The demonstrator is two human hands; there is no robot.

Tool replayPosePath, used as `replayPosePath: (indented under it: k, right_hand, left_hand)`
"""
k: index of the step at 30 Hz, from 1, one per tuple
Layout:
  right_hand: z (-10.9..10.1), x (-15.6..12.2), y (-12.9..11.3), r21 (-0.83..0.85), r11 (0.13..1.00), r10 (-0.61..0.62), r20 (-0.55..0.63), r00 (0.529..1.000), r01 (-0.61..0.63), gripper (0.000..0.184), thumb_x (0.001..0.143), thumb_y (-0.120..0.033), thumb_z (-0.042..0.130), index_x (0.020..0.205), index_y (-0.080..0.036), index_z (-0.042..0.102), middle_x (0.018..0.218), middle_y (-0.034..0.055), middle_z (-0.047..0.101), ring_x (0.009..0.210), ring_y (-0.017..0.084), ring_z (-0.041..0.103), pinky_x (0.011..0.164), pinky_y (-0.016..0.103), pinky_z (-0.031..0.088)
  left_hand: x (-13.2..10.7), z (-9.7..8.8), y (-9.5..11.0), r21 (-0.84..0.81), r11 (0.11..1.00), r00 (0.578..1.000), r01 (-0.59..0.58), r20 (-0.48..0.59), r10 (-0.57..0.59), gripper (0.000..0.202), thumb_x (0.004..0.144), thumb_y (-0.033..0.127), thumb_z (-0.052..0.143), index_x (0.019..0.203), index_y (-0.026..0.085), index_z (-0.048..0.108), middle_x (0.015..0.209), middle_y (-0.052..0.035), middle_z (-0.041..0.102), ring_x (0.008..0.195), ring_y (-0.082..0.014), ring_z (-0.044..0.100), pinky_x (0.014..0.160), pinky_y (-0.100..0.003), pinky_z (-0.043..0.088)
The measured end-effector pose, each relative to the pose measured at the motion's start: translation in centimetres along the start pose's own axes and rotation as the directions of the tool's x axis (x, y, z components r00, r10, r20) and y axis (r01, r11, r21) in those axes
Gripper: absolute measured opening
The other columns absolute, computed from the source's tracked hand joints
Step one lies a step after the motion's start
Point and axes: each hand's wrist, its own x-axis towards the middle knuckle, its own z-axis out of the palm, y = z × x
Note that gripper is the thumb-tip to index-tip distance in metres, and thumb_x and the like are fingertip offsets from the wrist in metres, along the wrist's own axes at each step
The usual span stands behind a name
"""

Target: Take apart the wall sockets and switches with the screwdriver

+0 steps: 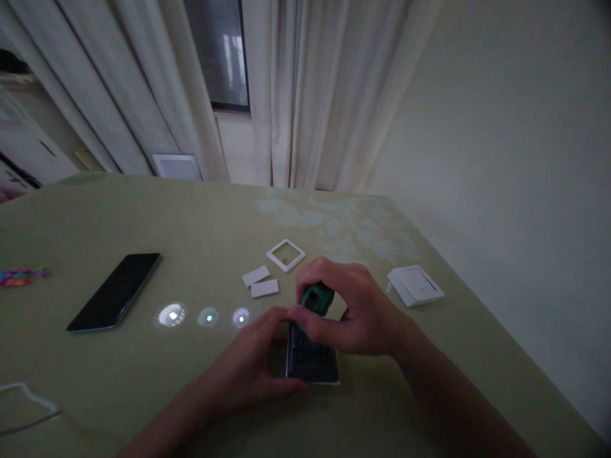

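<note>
My right hand (351, 308) is closed round the green and black handle of a screwdriver (318, 298), its butt end facing me. The shaft and tip are hidden beneath the hand, over a wall switch (312, 366) that lies back side up, its black housing edged by a thin white rim. My left hand (260, 356) grips this switch by its left side, thumb at the near edge and fingers at the far end. Just beyond the hands lie two small white rectangular plates (260, 284) and a white square frame (270, 256) with a small screw-like piece inside it.
A white socket panel (417, 285) rests at the right, near the wall. On the left are a dark smartphone (114, 292), a colourful bundle (21, 276) and a white cable (33, 397). Lamp reflections shine on the glossy tabletop (157, 394). Curtains (324, 95) hang behind.
</note>
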Motion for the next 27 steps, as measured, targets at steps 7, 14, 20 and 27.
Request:
replayPosePath:
  k: [7, 14, 20, 27]
  right_hand:
    - [-1.2, -0.4, -1.4, -0.044, 0.996, -0.069, 0.102, 0.992, 0.074, 0.028, 0.104, -0.025, 0.07, 0.132, -0.022, 0.067, 0.103, 0.0027, 0.078, 0.091, 0.016, 0.073, 0.084, 0.029, 0.056]
    - [-1.3, -0.4, -1.9, -0.031, 0.991, -0.123, 0.154, 0.98, 0.129, 0.044, 0.113, -0.026, 0.048, 0.155, -0.015, 0.057, 0.127, 0.0117, 0.076, 0.111, 0.022, 0.072, 0.096, 0.037, 0.059]
    - [-0.9, -0.6, -2.0, -0.194, 0.971, -0.136, 0.038, 0.99, 0.141, 0.044, 0.114, -0.039, 0.057, 0.148, -0.014, 0.064, 0.115, 0.0108, 0.079, 0.101, 0.022, 0.075, 0.089, 0.035, 0.061]
    - [-0.6, -0.6, -1.9, -0.247, 0.942, -0.24, -0.027, 0.97, 0.226, 0.034, 0.105, -0.033, 0.073, 0.135, -0.017, 0.072, 0.1, 0.0064, 0.078, 0.088, 0.019, 0.073, 0.081, 0.032, 0.062]
  left_hand:
    - [-0.1, 0.0, 0.4, -0.019, 1.0, 1.0, 0.003, -0.001, -0.003, 0.064, 0.086, 0.031, 0.089, 0.139, 0.035, 0.055, 0.139, -0.0047, 0.07, 0.125, -0.0352, 0.071, 0.106, -0.052, 0.062]
    - [0.2, -0.2, 0.3, 0.017, 0.998, 0.998, -0.054, -0.014, 0.055, 0.065, 0.083, 0.043, 0.091, 0.14, 0.041, 0.061, 0.142, 0.0021, 0.07, 0.127, -0.0356, 0.071, 0.109, -0.045, 0.061]
    - [0.2, -0.4, 0.7, 0.062, 0.995, 0.997, -0.074, 0.011, 0.074, 0.066, 0.082, 0.039, 0.092, 0.141, 0.04, 0.061, 0.144, 0.0003, 0.069, 0.129, -0.0362, 0.07, 0.11, -0.046, 0.06]
    - [0.3, -0.4, 0.5, 0.052, 0.997, 0.998, -0.063, 0.008, 0.063, 0.064, 0.082, 0.041, 0.092, 0.139, 0.041, 0.063, 0.145, 0.0009, 0.072, 0.13, -0.037, 0.071, 0.109, -0.047, 0.06]
